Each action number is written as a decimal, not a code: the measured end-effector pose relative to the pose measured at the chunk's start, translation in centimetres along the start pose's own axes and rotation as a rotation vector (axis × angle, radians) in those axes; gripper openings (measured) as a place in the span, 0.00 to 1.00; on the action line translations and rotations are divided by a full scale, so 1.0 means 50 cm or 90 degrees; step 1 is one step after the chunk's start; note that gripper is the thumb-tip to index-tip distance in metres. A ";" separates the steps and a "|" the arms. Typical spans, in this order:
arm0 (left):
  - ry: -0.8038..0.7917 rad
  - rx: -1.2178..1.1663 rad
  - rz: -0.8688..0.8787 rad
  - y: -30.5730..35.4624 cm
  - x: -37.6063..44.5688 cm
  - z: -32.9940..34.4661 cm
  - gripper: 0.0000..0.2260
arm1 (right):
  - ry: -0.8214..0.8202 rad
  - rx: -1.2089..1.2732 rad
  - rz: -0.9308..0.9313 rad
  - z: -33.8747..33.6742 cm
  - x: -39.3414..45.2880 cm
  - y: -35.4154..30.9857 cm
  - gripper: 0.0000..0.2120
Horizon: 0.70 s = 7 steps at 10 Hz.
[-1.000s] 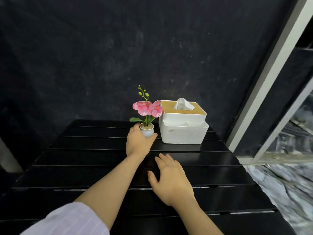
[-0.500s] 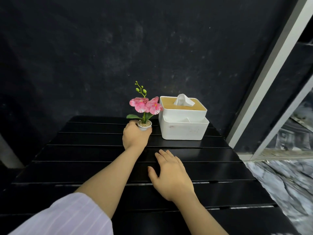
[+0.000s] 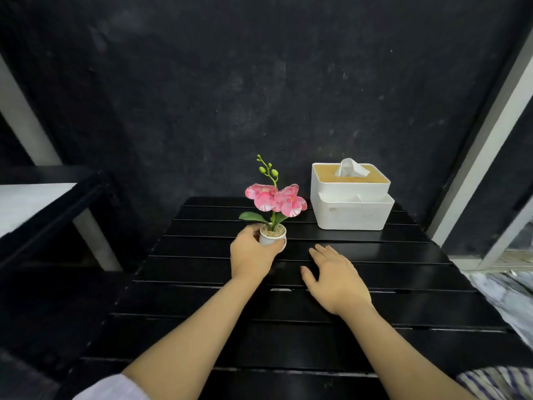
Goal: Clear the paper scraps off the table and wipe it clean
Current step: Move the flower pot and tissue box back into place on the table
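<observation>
- A black table (image 3: pixel 375 313) made of long slats stands against a dark wall (image 3: pixel 202 82).
- The person's left hand (image 3: pixel 252 254) is wrapped round a little white pot (image 3: pixel 272 238). The fingers curl tight on the pot's left side and the thumb goes under it.
- The pot has pale pebbles or sand in it, right up to the top. A flower (image 3: pixel 275 199) grows out of it, with pink blooms, green leaves and a thin stem with green buds.
- The pot stands straight. I cannot tell if its bottom touches the table, as the hand hides it.
- The person's right hand (image 3: pixel 336 277) lies flat on the table, palm down. Its fingers are spread a bit and it holds nothing. It is just to the right of the left hand, and the two do not touch.
- At the back right of the table sits a white tissue box (image 3: pixel 352 203). It has two parts.
- The top part has a light brown lid, and a white tissue (image 3: pixel 350 168) pokes up through the middle of it.
- The low part is a wider tray with small bins along the front. I cannot see anything in those bins from here.
- The flower pot is to the left of the box and closer to the person. They are near but apart.
- The table top looks dark and shiny. One tiny pale speck (image 3: pixel 281 289) shows in a gap between two slats, between the arms. I cannot tell what it is.
- A striped sleeve (image 3: pixel 496 382) shows at the bottom right.
</observation>
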<state>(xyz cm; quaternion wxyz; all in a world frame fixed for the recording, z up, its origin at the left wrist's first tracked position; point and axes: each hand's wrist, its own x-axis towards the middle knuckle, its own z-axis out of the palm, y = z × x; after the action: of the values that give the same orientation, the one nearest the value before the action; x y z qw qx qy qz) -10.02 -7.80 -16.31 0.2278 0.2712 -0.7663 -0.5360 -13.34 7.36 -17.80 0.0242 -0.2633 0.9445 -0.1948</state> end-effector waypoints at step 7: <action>-0.001 0.005 0.005 -0.018 -0.111 -0.063 0.12 | -0.005 -0.029 0.005 -0.008 -0.022 -0.005 0.26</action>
<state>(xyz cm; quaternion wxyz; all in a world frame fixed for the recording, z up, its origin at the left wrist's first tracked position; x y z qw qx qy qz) -3.69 -6.60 -16.48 0.2284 0.2688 -0.7694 -0.5326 -12.34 7.85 -17.39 0.0228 -0.2610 0.9495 -0.1724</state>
